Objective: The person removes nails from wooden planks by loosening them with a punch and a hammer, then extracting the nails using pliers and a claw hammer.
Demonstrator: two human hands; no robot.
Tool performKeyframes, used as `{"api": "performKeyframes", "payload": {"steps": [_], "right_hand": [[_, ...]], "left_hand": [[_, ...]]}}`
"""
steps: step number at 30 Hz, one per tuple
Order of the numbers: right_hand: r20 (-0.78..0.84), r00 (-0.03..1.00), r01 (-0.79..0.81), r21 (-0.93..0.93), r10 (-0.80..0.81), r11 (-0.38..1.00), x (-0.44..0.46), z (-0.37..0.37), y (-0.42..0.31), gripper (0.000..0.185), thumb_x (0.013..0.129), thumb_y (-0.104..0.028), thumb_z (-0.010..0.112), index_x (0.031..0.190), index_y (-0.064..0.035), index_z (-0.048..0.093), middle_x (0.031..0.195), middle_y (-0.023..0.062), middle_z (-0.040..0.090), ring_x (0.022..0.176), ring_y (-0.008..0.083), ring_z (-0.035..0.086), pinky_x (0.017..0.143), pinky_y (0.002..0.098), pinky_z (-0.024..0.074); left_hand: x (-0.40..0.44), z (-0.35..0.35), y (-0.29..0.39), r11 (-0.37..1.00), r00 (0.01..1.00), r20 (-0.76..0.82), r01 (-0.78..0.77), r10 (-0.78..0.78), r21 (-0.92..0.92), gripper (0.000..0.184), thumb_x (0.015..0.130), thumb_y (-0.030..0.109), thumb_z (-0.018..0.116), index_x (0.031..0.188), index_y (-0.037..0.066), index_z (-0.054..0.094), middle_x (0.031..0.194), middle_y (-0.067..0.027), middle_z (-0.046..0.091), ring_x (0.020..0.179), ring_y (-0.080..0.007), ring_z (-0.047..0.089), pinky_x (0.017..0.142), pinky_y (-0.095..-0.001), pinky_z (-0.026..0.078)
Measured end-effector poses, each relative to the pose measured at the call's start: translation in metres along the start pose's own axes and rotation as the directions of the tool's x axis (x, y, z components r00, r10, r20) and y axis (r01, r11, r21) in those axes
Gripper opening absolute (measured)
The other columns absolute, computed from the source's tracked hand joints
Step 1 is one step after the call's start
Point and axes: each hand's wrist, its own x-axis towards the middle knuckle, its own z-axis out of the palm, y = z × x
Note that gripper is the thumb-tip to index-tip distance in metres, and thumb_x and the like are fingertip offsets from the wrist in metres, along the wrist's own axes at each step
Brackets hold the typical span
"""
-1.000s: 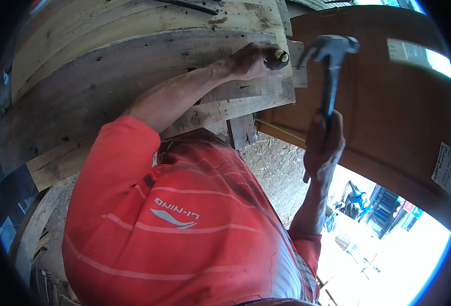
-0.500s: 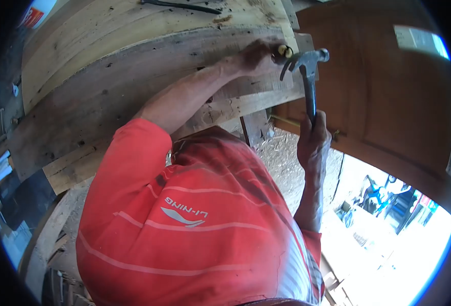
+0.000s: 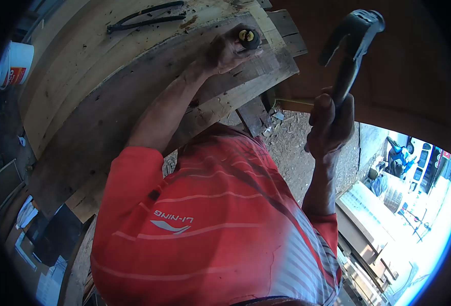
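Note:
My left hand (image 3: 228, 53) is wrapped round a dark handle with a yellowish end (image 3: 248, 36), held upright near the right end of a dark wooden board (image 3: 108, 107). What lies under that handle is hidden. My right hand (image 3: 331, 125) grips a claw hammer (image 3: 355, 43), raised to the right of the board with its metal head up and its claw pointing left. A gap separates the hammer head from the handle. Dark long-handled pincers (image 3: 146, 16) lie on the pale planks behind the board.
A white bucket with a red label (image 3: 19, 69) stands at the upper left. On the right is a large brown panel (image 3: 383, 86). Beyond it are a bright outdoor area and some planks (image 3: 358, 214). Bare ground (image 3: 289, 143) shows below the bench edge.
The hammer has come down toward the handle's end and then lifted away, up and right. The view has shifted, so more of the pincers and the bucket shows. My left hand keeps its grip.

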Motion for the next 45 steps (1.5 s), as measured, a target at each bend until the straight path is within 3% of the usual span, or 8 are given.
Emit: {"api": "performKeyframes", "payload": {"steps": [9, 14, 17, 19, 21, 29, 35, 45], "right_hand": [[0.493, 0.869, 0.282, -0.423, -0.043, 0.861, 0.011, 0.033, 0.006, 0.027, 0.1, -0.029, 0.068, 0.101, -0.0058, 0.054, 0.078, 0.0187, 0.066, 0.071, 0.0425, 0.067, 0.06, 0.0514, 0.05], [0.234, 0.971, 0.078, -0.114, -0.049, 0.99, 0.006, 0.024, -0.076, 0.021, 0.095, -0.014, 0.073, 0.104, -0.0041, 0.057, 0.078, 0.0164, 0.066, 0.069, 0.0371, 0.07, 0.063, 0.046, 0.0542], [0.112, 0.923, 0.372, -0.015, -0.368, 0.928, 0.003, 0.034, -0.023, 0.023, 0.094, -0.013, 0.074, 0.104, -0.0033, 0.056, 0.078, 0.0159, 0.065, 0.069, 0.0364, 0.069, 0.062, 0.0458, 0.0537], [0.383, 0.918, 0.288, -0.46, -0.105, 0.84, 0.007, 0.04, 0.015, 0.024, 0.097, -0.024, 0.071, 0.103, -0.0059, 0.055, 0.077, 0.019, 0.064, 0.072, 0.0421, 0.067, 0.061, 0.051, 0.0518], [0.436, 0.9, 0.194, -0.38, -0.01, 0.904, -0.003, 0.051, 0.033, 0.028, 0.099, -0.029, 0.068, 0.105, -0.0055, 0.055, 0.079, 0.0218, 0.065, 0.075, 0.0448, 0.067, 0.062, 0.052, 0.051], [0.157, 0.909, -0.385, -0.038, 0.386, 0.922, -0.048, 0.053, 0.069, 0.036, 0.107, -0.039, 0.057, 0.099, -0.0038, 0.055, 0.074, 0.0172, 0.061, 0.068, 0.0291, 0.063, 0.064, 0.0451, 0.0474], [0.149, 0.848, -0.518, 0.038, 0.508, 0.855, -0.06, 0.057, 0.132, 0.049, 0.106, -0.05, 0.054, 0.093, -0.0028, 0.055, 0.073, 0.0118, 0.051, 0.069, 0.0204, 0.052, 0.065, 0.0414, 0.0452], [0.23, 0.809, -0.571, 0.085, 0.542, 0.816, -0.057, 0.058, 0.176, 0.053, 0.106, -0.05, 0.054, 0.093, 0.0006, 0.056, 0.073, 0.0135, 0.052, 0.07, 0.0229, 0.05, 0.066, 0.0418, 0.0432]], "left_hand": [[-0.002, -0.011, -0.002, 0.96, 0.988, 0.071, -0.148, 0.135, 0.237, 0.041, 0.089, 0.022, 0.083, 0.122, 0.007, 0.065, 0.119, -0.0142, 0.071, 0.109, -0.0284, 0.072, 0.097, -0.0383, 0.059], [-0.003, -0.012, 0.009, 0.953, 0.979, 0.128, 0.119, -0.16, 0.278, 0.036, 0.09, 0.028, 0.082, 0.116, 0.008, 0.068, 0.118, -0.0109, 0.07, 0.105, -0.0275, 0.07, 0.094, -0.0379, 0.058], [0.0, -0.006, 0.001, 0.97, 0.993, 0.035, -0.117, 0.112, 0.212, 0.033, 0.091, 0.026, 0.081, 0.113, 0.006, 0.067, 0.113, -0.0105, 0.07, 0.105, -0.0278, 0.07, 0.093, -0.0378, 0.057], [0.0, -0.002, -0.023, 0.989, 0.995, -0.001, -0.101, 0.101, -0.106, 0.031, 0.091, 0.019, 0.078, 0.116, 0.006, 0.066, 0.117, -0.0112, 0.07, 0.106, -0.0275, 0.07, 0.091, -0.0374, 0.058], [0.0, -0.015, -0.022, 0.896, 0.954, 0.1, -0.298, 0.281, 0.328, 0.03, 0.09, 0.014, 0.077, 0.117, 0.006, 0.065, 0.117, -0.0117, 0.07, 0.105, -0.0274, 0.071, 0.09, -0.0369, 0.058], [-0.001, -0.018, 0.063, 0.989, 0.995, -0.012, -0.1, 0.102, 0.106, 0.052, 0.09, 0.031, 0.083, 0.131, 0.007, 0.061, 0.107, -0.012, 0.074, 0.102, -0.0214, 0.072, 0.086, -0.0362, 0.057], [0.021, -0.007, 0.11, 0.527, 0.916, 0.094, 0.137, -0.389, 0.839, 0.044, 0.093, 0.03, 0.08, 0.126, 0.008, 0.061, 0.101, -0.016, 0.074, 0.091, -0.0281, 0.075, 0.076, -0.0403, 0.059], [-0.036, 0.003, 0.059, 0.843, 0.989, -0.133, 0.121, -0.06, 0.524, 0.037, 0.095, 0.016, 0.078, 0.125, 0.005, 0.061, 0.101, -0.0139, 0.074, 0.087, -0.021, 0.073, 0.074, -0.0356, 0.059]]}}
